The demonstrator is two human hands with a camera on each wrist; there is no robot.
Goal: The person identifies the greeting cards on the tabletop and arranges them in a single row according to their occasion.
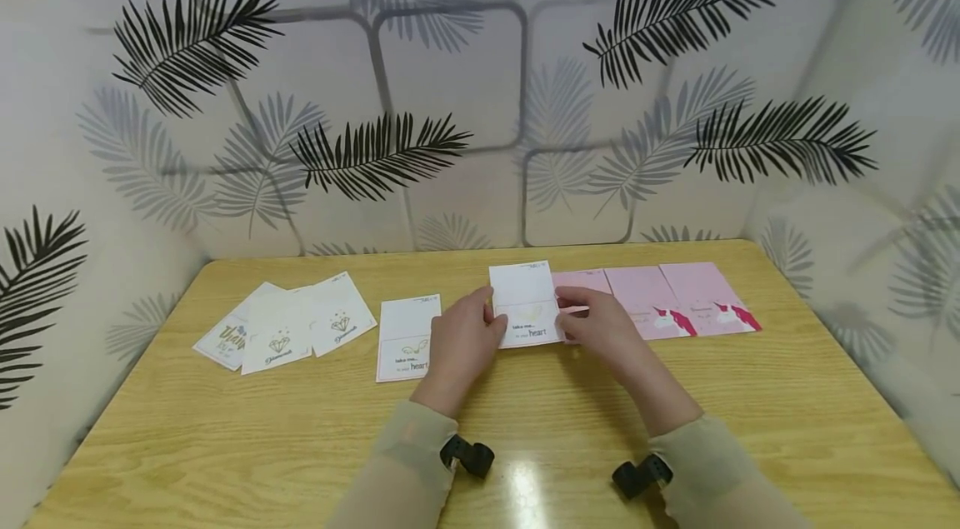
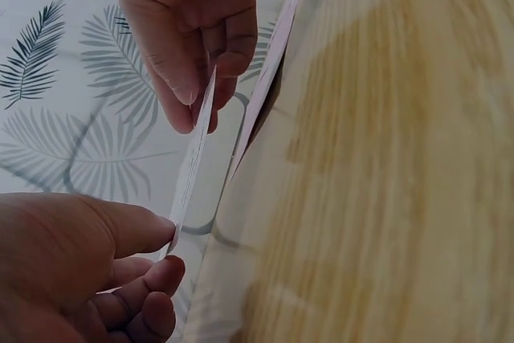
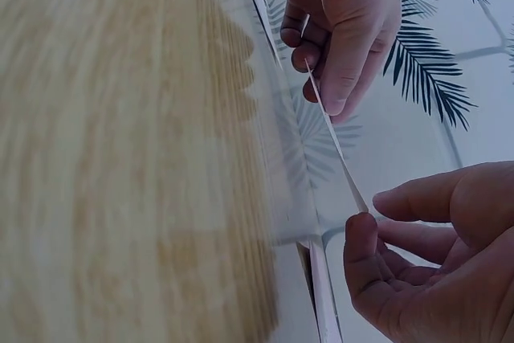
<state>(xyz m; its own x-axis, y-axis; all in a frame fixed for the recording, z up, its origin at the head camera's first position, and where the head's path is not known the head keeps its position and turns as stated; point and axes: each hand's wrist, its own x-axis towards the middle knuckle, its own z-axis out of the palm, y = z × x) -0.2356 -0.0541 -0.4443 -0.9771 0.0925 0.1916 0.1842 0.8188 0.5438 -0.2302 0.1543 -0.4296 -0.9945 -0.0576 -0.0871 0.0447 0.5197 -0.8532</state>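
Between my two hands is a white card [image 1: 521, 287] printed "take me... to your heart" under a small gold design. My left hand [image 1: 463, 337] pinches its left edge between thumb and fingers. On the opposite edge, the right hand [image 1: 606, 331] pinches it the same way. Seen nearly edge-on in the left wrist view, the card [image 2: 193, 162] stands off the wooden table. A matching white card [image 1: 401, 325] lies just left of my left hand, partly covered by it. Pink cards [image 1: 636, 291] lie to the right, one partly hidden behind my right hand.
At the table's left lie two diamond-print cards [image 1: 281, 312], slightly overlapping a "Thanks" card [image 1: 232, 341]. A pink unicorn card [image 1: 693, 287] is farthest right. The wooden table [image 1: 247, 446] meets a leaf-patterned backdrop [image 1: 465, 204] at its far edge.
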